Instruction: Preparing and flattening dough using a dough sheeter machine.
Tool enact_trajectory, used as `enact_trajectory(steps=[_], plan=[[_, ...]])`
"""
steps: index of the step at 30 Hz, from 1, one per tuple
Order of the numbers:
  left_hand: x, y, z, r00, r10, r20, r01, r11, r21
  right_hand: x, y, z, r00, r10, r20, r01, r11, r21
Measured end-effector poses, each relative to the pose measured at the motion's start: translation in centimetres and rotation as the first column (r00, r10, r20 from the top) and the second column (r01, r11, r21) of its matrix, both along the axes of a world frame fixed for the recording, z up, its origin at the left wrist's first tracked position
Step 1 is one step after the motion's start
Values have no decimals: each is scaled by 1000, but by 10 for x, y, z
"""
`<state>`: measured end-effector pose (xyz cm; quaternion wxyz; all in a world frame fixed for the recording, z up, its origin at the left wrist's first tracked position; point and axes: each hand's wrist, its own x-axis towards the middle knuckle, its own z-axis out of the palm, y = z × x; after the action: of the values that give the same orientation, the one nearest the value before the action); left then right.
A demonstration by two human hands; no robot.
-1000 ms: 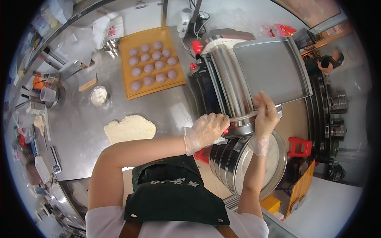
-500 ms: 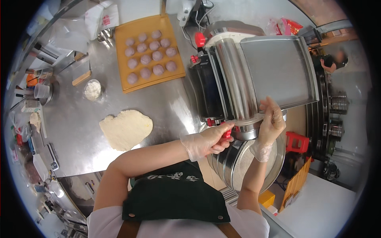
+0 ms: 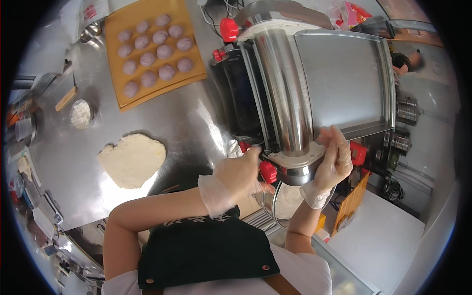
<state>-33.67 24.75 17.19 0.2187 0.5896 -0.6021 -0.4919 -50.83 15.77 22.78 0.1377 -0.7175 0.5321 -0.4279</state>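
A dough sheeter with a steel roller (image 3: 290, 98) and a flat metal feed plate (image 3: 344, 83) stands before me on the right. My left hand (image 3: 236, 177), in a clear glove, is at its near left corner, between a large red knob (image 3: 268, 171) and a smaller red knob (image 3: 244, 146). Most of its fingers are turned away from view, so its grip is hidden. Fingers upward and stretched, my gloved right hand (image 3: 336, 160) lies against the machine's near end by the plate's corner. To the left, a flat sheet of pale dough (image 3: 132, 161) lies on the steel table (image 3: 182, 115).
A tan board (image 3: 115, 96) with rows of round purple balls stands at the back left. Left of it are a bowl of white powder (image 3: 81, 114) and a wooden-handled scraper (image 3: 66, 99). Steel sieves (image 3: 287, 199) are below the machine. Another person (image 3: 405, 61) is far right.
My left hand has left the large red knob and shifted left beside it. My right hand stays at the machine's end. The view has moved, so the machine looks closer.
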Motion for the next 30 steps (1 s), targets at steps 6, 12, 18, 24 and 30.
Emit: enact_trajectory(steps=[6, 12, 18, 24, 30], plan=[[-13, -2, -17, 19, 747, -665, 635, 505, 585, 4, 2, 2, 1000, -27, 11, 27, 999, 36], [-45, 13, -41, 502, 307, -808, -1, 935, 355, 6, 1, 0, 997, -52, 51, 49, 998, 48], [-13, 2, -10, 992, 54, 117, 2, 901, -435, 5, 3, -3, 997, -72, 39, 71, 997, 15], [-5, 3, -12, 944, 128, 304, 135, 691, -710, 32, 23, -2, 967, -232, -103, 198, 942, -272], [100, 80, -103, 825, 552, 122, -475, 793, -382, 135, 101, -62, 821, 568, -55, -553, 816, 171]])
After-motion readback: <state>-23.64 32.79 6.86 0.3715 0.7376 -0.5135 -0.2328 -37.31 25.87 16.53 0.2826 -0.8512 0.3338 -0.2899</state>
